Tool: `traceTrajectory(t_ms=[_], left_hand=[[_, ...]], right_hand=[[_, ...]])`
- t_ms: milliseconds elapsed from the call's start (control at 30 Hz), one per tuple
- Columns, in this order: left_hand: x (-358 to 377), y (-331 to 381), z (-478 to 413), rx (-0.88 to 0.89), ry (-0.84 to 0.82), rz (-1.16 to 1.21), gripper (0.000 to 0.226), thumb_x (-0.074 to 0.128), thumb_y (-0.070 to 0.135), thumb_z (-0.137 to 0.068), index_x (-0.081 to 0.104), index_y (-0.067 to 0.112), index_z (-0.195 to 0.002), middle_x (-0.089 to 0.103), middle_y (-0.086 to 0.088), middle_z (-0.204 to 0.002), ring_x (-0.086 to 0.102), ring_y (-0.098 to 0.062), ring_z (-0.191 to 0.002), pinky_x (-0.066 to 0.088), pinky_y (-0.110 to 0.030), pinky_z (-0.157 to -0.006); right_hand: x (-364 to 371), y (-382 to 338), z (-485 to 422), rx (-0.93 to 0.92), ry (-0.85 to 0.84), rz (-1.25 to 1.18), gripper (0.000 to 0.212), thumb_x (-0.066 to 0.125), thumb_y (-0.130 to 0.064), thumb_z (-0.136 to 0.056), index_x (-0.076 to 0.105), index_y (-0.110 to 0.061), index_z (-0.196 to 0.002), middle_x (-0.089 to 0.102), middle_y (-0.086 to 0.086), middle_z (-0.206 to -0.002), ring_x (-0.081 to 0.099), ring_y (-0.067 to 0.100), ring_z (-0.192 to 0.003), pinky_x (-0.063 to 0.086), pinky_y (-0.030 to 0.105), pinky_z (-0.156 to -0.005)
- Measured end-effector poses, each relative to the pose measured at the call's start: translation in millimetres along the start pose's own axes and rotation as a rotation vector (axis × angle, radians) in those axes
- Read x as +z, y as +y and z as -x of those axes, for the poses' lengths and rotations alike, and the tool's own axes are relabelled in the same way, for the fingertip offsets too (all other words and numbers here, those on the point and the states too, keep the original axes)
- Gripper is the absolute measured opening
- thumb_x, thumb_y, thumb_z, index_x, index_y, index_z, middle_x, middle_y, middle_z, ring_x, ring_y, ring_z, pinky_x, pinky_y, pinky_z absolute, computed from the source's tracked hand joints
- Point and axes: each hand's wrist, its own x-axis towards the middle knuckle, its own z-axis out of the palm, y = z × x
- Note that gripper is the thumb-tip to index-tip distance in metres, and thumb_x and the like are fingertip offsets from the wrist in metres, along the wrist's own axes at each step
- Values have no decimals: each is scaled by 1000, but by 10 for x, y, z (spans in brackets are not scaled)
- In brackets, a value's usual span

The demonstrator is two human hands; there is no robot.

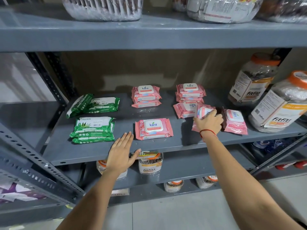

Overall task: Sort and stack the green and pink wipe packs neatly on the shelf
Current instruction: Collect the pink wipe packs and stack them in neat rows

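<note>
the left hand (122,154) lies flat and empty, fingers straight together, over the front edge of the grey shelf (166,145). just past its fingertips sits a single pink pack (153,128); to its left, a stack of green packs (93,128). further in, the right hand (209,122) grips a tilted pink wipe pack (203,113), another pink pack (235,121) just beside it. at the back stand two pink stacks (146,97) (190,92) and more green packs (94,104).
</note>
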Motion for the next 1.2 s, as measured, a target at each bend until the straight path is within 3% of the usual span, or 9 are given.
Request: traceTrajectory(t_ms=[167, 300, 500, 700, 800, 1067, 1133, 1200], left_hand=[[15, -6, -4, -1, 8, -8, 93, -7, 71, -81, 25, 11, -145, 26, -6, -153, 19, -19, -142, 14, -34, -115], [18, -10, -5, -2, 5, -5, 91, -3, 70, -83, 27, 11, -144, 28, -6, -152, 21, -19, -142, 14, -34, -115], [25, -21, -6, 1, -6, -4, 90, -2, 70, -84, 28, 9, -144, 29, -7, -152, 22, -19, -141, 15, -36, -115], [30, -29, -10, 14, 7, -8, 89, -1, 69, -84, 25, 9, -145, 27, -7, -153, 20, -19, -142, 14, -36, -115], [36, -32, -11, 16, 3, -9, 85, 6, 67, -85, 26, 9, -144, 27, -8, -153, 20, -20, -142, 16, -37, -116], [36, -35, -9, 15, -3, -8, 81, 14, 64, -87, 32, 7, -142, 33, -9, -150, 26, -21, -140, 20, -38, -114], [33, -33, -4, 21, 2, 0, 83, 11, 66, -87, 31, 7, -143, 32, -9, -150, 25, -21, -140, 19, -38, -114], [29, -31, 1, 25, 9, 7, 83, 11, 66, -86, 30, 8, -143, 30, -8, -151, 24, -21, -141, 17, -37, -114]], right_hand=[[64, -369, 370, -112, -27, -94, 82, 69, -47, -75, 34, -3, -135, 45, 22, -126, 44, 37, -117, 45, 46, -91], [99, -706, 612, -250, -171, -131, 81, 73, -44, -72, 37, -2, -132, 44, 21, -129, 42, 39, -121, 45, 47, -92], [229, -998, 916, -437, -325, 43, 82, 72, -53, -72, 40, -6, -132, 44, 18, -130, 42, 34, -122, 44, 44, -96], [118, -1109, 827, -389, -420, 188, 98, 64, -71, -69, 36, -8, -138, 36, 17, -143, 34, 35, -133, 37, 48, -104], [83, -1171, 742, -412, -478, 256, 87, 62, -71, -70, 50, -6, -126, 51, 17, -130, 49, 34, -121, 46, 44, -96], [76, -1256, 553, -686, -713, 405, 54, 71, -47, -73, 54, -8, -106, 57, 10, -101, 55, 28, -94, 48, 35, -80], [67, -1291, 498, -751, -810, 414, 57, 74, -36, -73, 49, -10, -117, 57, 10, -113, 56, 28, -101, 49, 34, -85], [59, -1320, 472, -818, -872, 406, 77, 76, -26, -73, 37, -12, -137, 51, 10, -133, 52, 29, -118, 45, 35, -100]])
